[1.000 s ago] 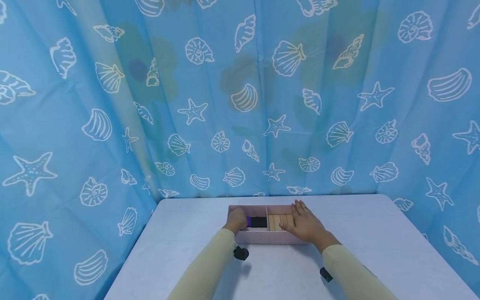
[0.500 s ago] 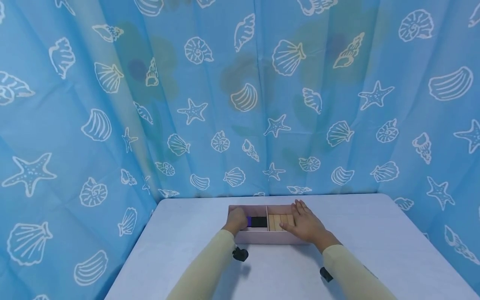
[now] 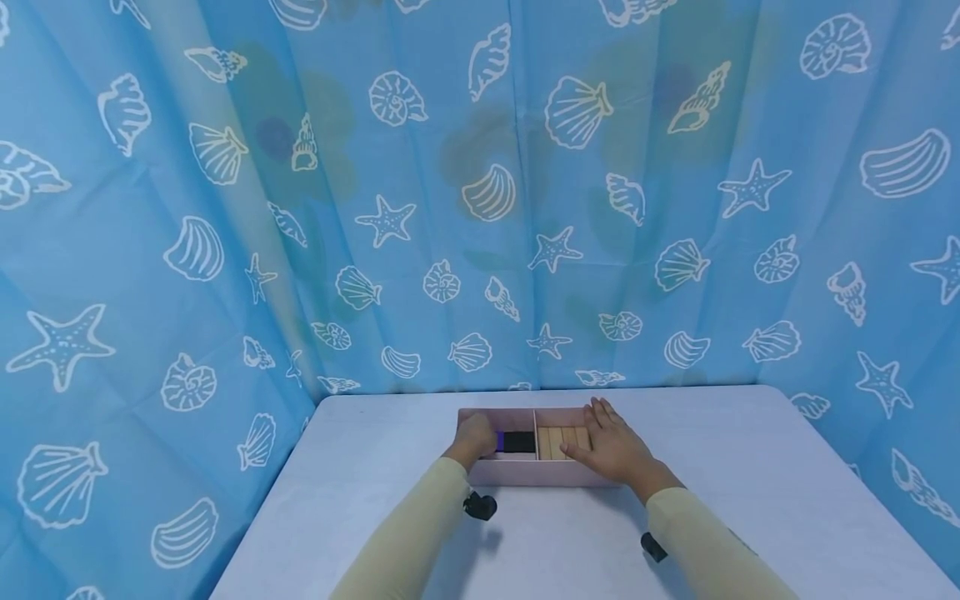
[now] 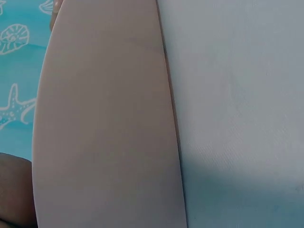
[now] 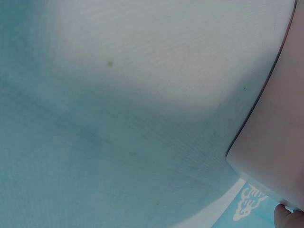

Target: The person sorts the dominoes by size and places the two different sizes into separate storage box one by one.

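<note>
A shallow pink box point(image 3: 538, 474) with a divider stands on the table. My left hand point(image 3: 474, 438) reaches into its left compartment, where its fingers are mostly hidden. Right beside that hand lies a black block-like piece point(image 3: 517, 442) with a purple strip point(image 3: 500, 442) at its edge; whether the fingers grip it is hidden. In the right compartment several light wooden strips or blocks point(image 3: 553, 442) lie side by side. My right hand point(image 3: 615, 443) rests over the box's right end, fingers straight toward the back, thumb out over the wood.
The white table point(image 3: 375, 467) runs to a back edge just behind the box. A blue curtain point(image 3: 420, 292) with shell prints hangs behind and at both sides. The box's front wall point(image 4: 104, 114) fills much of the left wrist view.
</note>
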A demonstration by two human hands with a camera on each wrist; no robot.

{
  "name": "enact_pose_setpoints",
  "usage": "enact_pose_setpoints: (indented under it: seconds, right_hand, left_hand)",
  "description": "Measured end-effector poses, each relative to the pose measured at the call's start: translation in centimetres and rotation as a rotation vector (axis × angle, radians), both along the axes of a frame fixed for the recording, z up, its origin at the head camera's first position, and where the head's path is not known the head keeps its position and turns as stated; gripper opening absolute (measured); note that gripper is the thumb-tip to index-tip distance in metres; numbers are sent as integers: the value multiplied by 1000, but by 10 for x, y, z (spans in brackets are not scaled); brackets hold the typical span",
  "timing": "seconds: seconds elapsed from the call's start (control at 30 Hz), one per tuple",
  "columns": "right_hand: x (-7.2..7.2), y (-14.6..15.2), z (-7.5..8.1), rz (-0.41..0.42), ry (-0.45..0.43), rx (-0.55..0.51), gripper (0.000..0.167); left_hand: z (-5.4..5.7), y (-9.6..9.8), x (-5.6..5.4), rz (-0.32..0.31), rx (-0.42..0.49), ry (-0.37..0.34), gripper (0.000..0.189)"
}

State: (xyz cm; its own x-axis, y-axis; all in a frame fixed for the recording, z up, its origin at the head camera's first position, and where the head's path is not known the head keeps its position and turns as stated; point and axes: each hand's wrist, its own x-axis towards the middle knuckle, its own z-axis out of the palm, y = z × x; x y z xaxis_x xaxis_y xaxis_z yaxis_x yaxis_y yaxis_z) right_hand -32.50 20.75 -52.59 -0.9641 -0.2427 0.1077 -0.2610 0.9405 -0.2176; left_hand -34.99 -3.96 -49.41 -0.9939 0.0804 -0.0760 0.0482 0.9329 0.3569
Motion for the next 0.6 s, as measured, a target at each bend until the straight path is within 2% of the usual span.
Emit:
enact_pose_setpoints:
  seconds: [0.17, 0.27, 0.43, 0.6]
  right_hand:
    - [0, -1, 1, -8, -16, 2, 100]
    - [0, -2, 2, -8, -21, -6, 100]
    - [0, -1, 3, -13, -27, -30, 100]
    - [-1, 1, 3, -11, -30, -39, 102]
  left_hand:
    - [2, 1, 0, 48, 92, -67, 17]
    - [7, 0, -1, 44, 59, -49, 11]
    - [15, -6, -1, -15, -23, 15, 21]
    - [26, -20, 9, -87, 124, 31, 28]
